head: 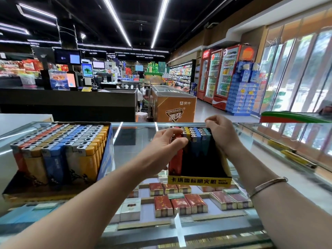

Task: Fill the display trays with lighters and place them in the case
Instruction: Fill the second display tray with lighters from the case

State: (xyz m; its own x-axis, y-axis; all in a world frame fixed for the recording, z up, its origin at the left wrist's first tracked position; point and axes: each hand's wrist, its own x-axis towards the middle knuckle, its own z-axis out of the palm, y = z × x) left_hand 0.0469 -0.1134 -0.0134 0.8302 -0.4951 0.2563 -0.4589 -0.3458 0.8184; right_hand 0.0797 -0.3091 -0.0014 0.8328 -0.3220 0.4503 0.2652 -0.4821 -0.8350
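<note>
Left hand point(169, 146) curled around red plastic lighters point(177, 159) at the near-left corner of a small black cardboard display tray with a yellow front strip point(199, 180), on the glass counter top point(133, 139). Right hand point(221, 135) gripping the tray's far-right edge, fingers bent over the blue and yellow lighters point(195, 139) standing between both hands. Well left of the left hand, a large full box of mixed-colour lighters point(57, 151).

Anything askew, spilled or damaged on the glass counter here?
Nothing spilled or damaged. The small black display tray with a yellow front is only part filled, its front rows bare, while the left hand and right hand work among its lighters.
</note>
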